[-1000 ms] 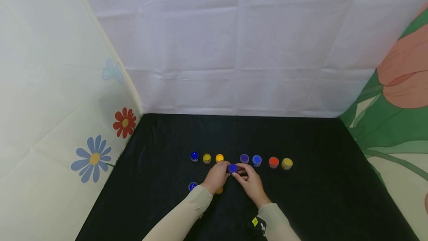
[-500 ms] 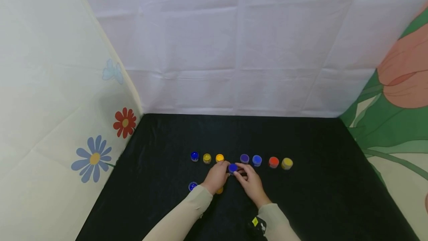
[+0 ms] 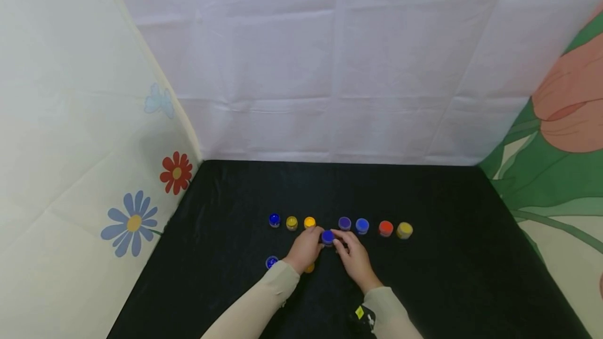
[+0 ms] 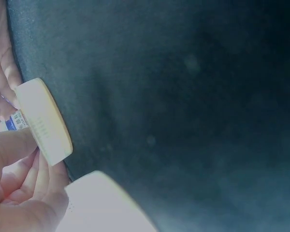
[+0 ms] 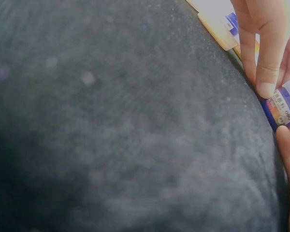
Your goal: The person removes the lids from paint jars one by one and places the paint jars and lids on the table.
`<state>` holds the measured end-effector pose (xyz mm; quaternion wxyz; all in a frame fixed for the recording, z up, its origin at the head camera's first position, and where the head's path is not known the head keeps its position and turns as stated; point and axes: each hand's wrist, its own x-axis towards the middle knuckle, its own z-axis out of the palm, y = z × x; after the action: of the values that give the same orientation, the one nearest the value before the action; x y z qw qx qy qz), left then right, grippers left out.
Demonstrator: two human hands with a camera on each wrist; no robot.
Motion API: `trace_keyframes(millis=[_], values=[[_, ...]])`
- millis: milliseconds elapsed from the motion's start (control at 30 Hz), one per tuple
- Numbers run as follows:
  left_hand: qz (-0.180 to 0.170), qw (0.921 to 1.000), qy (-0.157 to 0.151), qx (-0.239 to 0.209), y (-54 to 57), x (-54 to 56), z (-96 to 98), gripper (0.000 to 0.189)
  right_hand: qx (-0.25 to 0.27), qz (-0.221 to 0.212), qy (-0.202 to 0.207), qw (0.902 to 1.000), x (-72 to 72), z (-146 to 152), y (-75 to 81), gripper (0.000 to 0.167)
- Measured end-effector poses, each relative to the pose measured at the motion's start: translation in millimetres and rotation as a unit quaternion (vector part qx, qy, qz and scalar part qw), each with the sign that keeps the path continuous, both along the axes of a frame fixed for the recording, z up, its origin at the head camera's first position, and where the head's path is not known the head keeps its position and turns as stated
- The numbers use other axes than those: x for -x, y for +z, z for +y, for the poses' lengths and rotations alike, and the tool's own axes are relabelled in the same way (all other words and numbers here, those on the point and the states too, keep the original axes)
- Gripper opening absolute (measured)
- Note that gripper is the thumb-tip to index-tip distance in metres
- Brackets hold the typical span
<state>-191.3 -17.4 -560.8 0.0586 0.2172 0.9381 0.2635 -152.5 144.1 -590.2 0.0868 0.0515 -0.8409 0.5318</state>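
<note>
While the left hand (image 3: 303,248) grips the blue-topped jar (image 3: 327,236) from its left, the right hand (image 3: 356,261) has thumb and forefinger at the opposite side; the right wrist view shows a fingertip touching it, but I cannot tell whether that hand grips. The jar is about midway between the left and right edges of the black-covered table (image 3: 461,260), well short of the far edge. Beyond the hands, a row runs roughly parallel to that edge: on the left a dark blue jar (image 3: 274,219), a dull yellow jar (image 3: 291,222) and a bright yellow jar (image 3: 309,222); after a gap, toward the right edge, a purple jar (image 3: 344,223), a light blue jar (image 3: 362,225), a red-orange jar (image 3: 386,228) and a pale yellow jar (image 3: 404,230). Nearer, beside the left sleeve (image 3: 264,297), sits a deep blue jar (image 3: 271,261), and an amber jar (image 3: 309,268) is partly hidden by the left hand.
</note>
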Motion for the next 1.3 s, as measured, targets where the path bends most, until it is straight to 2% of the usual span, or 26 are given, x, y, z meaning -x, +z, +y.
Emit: trace_keyframes(millis=[167,367,667,900,1133,1300], values=[[-0.006,1.0000,0.001,-0.001,-0.2,-0.8,-0.6,0.023,0.019,-0.024,-0.003,0.9995,0.3,-0.6,1.3,0.027],[-0.010,0.9999,0.003,0.002,-0.8,-1.3,-0.6,0.024,0.023,-0.011,-0.004,0.9997,-0.7,-0.9,0.1,0.021],[-0.005,1.0000,0.000,-0.001,0.4,-2.1,0.1,0.023,0.028,-0.020,-0.012,0.9993,-0.7,-1.3,1.4,0.025],[0.001,1.0000,-0.003,-0.001,-1.3,-1.0,-1.1,0.023,0.004,-0.001,0.000,1.0000,-0.3,-0.7,2.6,0.030],[-0.016,0.9999,0.000,-0.006,0.1,-0.6,-0.6,0.023,0.020,-0.033,-0.003,0.9993,1.9,-1.4,1.8,0.031],[-0.016,0.9999,0.000,-0.003,2.6,-1.7,-1.2,0.023,0.018,-0.019,-0.005,0.9996,1.2,-1.2,1.5,0.027]])
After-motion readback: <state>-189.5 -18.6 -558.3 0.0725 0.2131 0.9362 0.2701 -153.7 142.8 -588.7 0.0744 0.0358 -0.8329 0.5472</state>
